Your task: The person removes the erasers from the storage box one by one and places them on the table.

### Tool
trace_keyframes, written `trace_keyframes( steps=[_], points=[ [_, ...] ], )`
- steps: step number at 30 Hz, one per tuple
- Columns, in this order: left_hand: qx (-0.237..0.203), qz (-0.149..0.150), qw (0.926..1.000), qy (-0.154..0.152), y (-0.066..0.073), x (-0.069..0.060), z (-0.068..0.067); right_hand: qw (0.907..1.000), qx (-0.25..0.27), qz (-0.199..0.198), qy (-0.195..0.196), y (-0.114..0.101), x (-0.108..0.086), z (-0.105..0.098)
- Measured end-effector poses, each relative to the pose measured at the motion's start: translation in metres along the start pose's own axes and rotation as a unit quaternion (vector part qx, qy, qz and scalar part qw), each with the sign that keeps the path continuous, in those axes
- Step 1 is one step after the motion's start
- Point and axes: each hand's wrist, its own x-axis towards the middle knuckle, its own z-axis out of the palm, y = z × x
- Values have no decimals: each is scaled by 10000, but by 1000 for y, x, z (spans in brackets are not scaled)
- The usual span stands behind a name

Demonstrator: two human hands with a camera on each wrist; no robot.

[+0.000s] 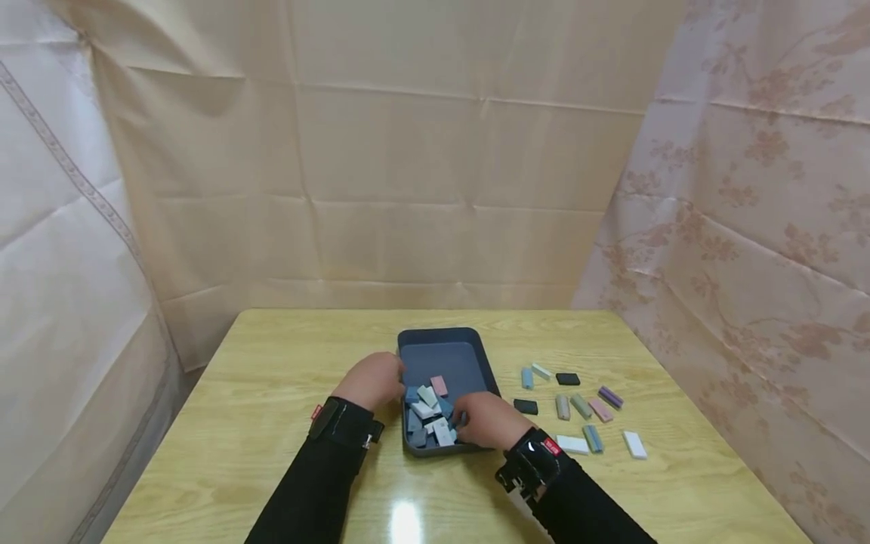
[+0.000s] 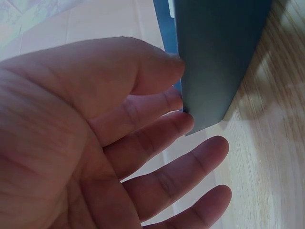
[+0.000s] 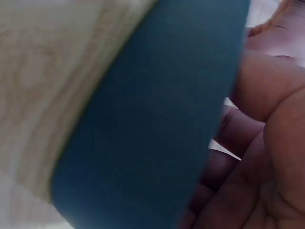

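Backdrop, largest item from where I stand: creased beige cloth [image 1: 381, 151], hung behind a pale yellow wood-grain table [image 1: 306, 340]. Near mid-table sits a dark blue-grey, round-cornered rectangular tray [image 1: 442, 351], its far part bare. Person, black sleeves, both arms extended to it. Left hand [image 1: 374, 380] at the tray's left side: fingers loosely extended and spread, thumb at the rim, nothing clenched. Right hand [image 1: 492, 419] reaches over the right side, fingers bent down at the contents; fingertips hidden, so I cannot tell whether they grasp a piece. Task pieces, in the tray's near half: a jumbled heap of small rectangular white and blue-grey blocks [image 1: 424, 412], some tilted on others. One pink block [image 1: 439, 386] lies at the heap's far edge. Outside, right of the tray: scattered loose blocks of mixed colours [image 1: 601, 409], including black, green, purple and white.
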Motion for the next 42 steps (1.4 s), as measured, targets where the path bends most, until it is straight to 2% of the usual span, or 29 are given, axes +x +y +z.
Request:
trace_keyframes(
  steps=[5,10,14,19,21,23,28,35,38,42],
  points=[
    [100,90,9999,52,2,3,-2,9997,-1,-166,193,2,0,3],
    [172,-21,9999,3,1,3,0,9980,86,-200,597,4,-6,0],
    [169,-60,9998,-40,2,1,1,9927,109,208,1185,10,-19,-14],
    [230,23,9997,-9,3,2,-1,9805,-158,707,1829,34,-50,-35],
    [178,-8,9998,-20,3,1,-1,9796,-193,873,1800,44,-63,-38],
    [112,-67,9999,-43,3,1,-1,9811,-198,1061,1607,52,-72,-37],
    [42,-164,9998,-83,2,-1,1,9820,-328,1496,1103,66,-83,-22],
    [30,-142,9999,-91,1,-3,4,9755,-996,1660,1047,70,-86,-2],
    [45,-141,9998,-118,1,-2,3,9721,-1108,1791,1030,67,-86,2],
    [85,-110,9998,-119,0,0,2,9713,-1131,1696,1224,62,-85,4]
  ],
)
